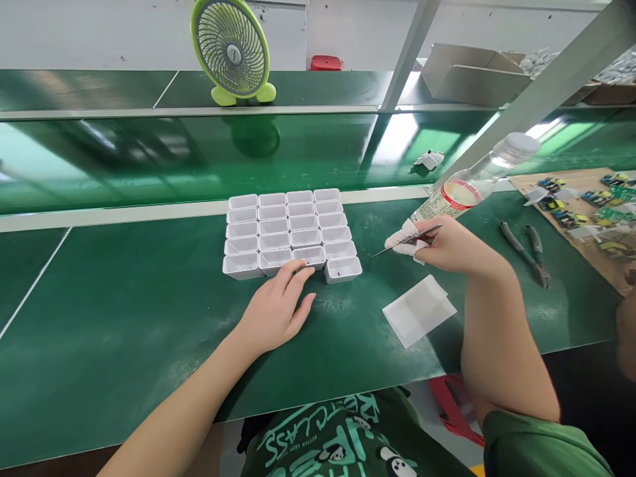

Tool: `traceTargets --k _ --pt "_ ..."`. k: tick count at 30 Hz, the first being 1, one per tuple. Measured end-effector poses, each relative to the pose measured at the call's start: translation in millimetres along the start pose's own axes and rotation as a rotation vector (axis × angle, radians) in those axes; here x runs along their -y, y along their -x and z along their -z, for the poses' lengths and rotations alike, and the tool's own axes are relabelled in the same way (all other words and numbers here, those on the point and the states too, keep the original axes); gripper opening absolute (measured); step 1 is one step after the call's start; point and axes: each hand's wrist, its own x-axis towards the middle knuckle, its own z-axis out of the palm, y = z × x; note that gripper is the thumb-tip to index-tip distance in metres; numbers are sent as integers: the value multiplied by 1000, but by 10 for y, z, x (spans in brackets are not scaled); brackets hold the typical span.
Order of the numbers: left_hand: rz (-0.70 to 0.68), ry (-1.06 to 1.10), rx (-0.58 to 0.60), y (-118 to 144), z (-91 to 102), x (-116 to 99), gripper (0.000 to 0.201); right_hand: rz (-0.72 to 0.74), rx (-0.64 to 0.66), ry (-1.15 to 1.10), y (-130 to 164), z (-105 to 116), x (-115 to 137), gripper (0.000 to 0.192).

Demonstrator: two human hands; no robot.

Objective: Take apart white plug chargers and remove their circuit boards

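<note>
nearest to me, my left hand (278,308) lies palm down and open on the green desk (124,318), gripping nothing, its fingertips (298,268) touching the front edge of the white trays (291,232), a block of small open boxes packed side by side. just right of that hand a white cloth square (419,310) lies flat on the desk. my right hand (442,245) is closed around thin metal tweezers (405,242), tips pointing left toward the trays; its fingertips wear white wraps. a clear bottle (472,185) leans just behind that hand. pliers (527,252) lie further right, near a board of small parts (591,205). farthest back, a green fan (231,50) stands on the shelf.
</note>
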Motion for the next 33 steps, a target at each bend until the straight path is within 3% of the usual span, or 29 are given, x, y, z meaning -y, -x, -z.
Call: traceTargets --k 11,15,26,29,33 --pt "-3 7 7 1 13 2 38 16 -57 29 -5 -6 -2 32" --pt "-5 4 5 -6 12 0 37 40 -13 15 -9 -11 -26 29" --pt "-7 4 3 2 6 1 38 14 -53 17 -11 -19 8 28" --pt "-7 2 3 -4 0 5 38 37 -2 -11 -7 -17 13 27" --pt "-7 2 4 0 -1 8 38 28 -43 32 -15 -28 3 32"
